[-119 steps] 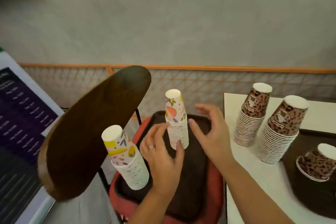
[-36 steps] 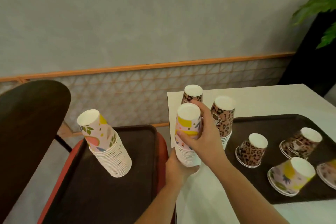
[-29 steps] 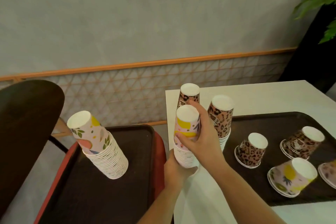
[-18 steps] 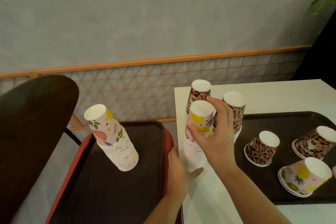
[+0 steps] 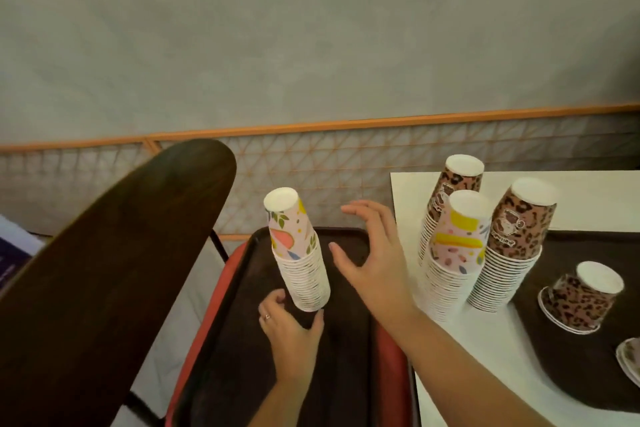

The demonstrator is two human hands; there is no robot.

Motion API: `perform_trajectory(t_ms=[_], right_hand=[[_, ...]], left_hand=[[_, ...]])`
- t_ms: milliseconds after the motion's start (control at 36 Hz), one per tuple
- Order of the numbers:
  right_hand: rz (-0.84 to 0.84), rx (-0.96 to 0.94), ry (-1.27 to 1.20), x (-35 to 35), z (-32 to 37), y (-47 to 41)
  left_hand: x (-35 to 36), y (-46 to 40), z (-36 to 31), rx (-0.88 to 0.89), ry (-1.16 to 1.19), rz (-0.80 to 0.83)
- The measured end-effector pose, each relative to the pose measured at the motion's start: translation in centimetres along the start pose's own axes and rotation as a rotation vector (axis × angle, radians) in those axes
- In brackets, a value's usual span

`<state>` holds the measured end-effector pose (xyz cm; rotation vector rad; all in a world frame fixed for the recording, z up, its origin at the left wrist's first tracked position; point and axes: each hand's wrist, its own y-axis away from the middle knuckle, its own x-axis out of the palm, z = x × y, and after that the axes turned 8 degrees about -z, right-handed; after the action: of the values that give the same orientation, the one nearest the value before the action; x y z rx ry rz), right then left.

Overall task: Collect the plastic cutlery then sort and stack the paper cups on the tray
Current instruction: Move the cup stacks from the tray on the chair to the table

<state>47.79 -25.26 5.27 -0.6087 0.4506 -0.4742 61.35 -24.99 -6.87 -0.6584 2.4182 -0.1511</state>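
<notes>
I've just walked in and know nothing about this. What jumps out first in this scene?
Tall stacks of upside-down paper cups catch the eye: a floral-printed stack leaning on the dark brown tray on a red chair seat, with the left hand at its base and the open right hand beside it. On the white table to the right stand two leopard-print stacks and another floral one.
</notes>
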Motion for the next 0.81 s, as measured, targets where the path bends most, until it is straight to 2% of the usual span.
perform_trajectory(t_ms=[56,250,333,444,806], right_hand=[[0.095,0.040,0.002,2.0,-0.1,-0.1],[0.279,0.152,0.004,7.5,-0.9,-0.7],[0.270,0.175,0.006,8.9,-1.7,-0.8],[0.251,0.221,-0.008,9.7,-2.5,-1.0],[0.144,0.342,-0.007,8.6,-4.2,-0.5]], left_hand=[[-0.4,-1.5,0.1,-0.078,0.006,0.051],[0.0,-5.0,0.4,-0.120,0.087,0.247],[0.8,-5.6,0.6,-0.106,0.147,0.287],[2.1,-6.1,1.1,-0.174,0.213,0.323],[3.9,-6.0,2.0,-0.223,0.211,0.408]])
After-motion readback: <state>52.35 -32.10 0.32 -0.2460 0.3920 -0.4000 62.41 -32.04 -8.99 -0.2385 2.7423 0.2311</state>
